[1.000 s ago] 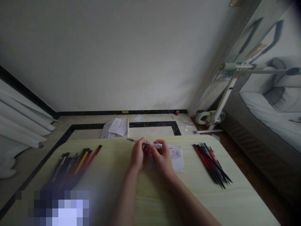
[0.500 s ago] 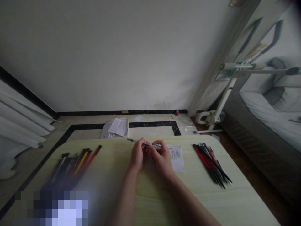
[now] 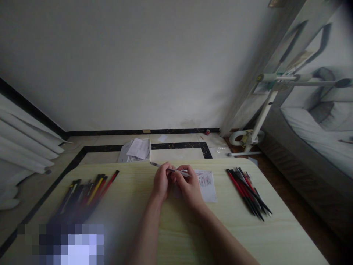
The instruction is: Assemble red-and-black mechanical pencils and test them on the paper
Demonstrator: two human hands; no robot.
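Note:
Both hands meet over the far middle of the light wooden table (image 3: 132,206), holding one slim pen (image 3: 156,165) between them. My left hand (image 3: 161,181) is closed around its middle, with the dark end sticking out to the left. The fingers of my right hand (image 3: 190,186) pinch its other part, where the barrel looks clear or whitish. Under and beside my right hand lies a white sheet of paper (image 3: 208,189) with dark scribbles on it. The fingertips partly hide the pen's middle.
A bundle of pens (image 3: 95,189) lies at the table's left, its near part blurred. More red and black pens (image 3: 246,193) lie at the right. Beyond the far edge, a box with papers (image 3: 138,149) stands on the floor. Exercise equipment (image 3: 261,117) and a sofa (image 3: 298,154) are at right.
The hands and pen have barely moved; the pen's dark end sits a touch further right. Both bundles and the paper stay in place.

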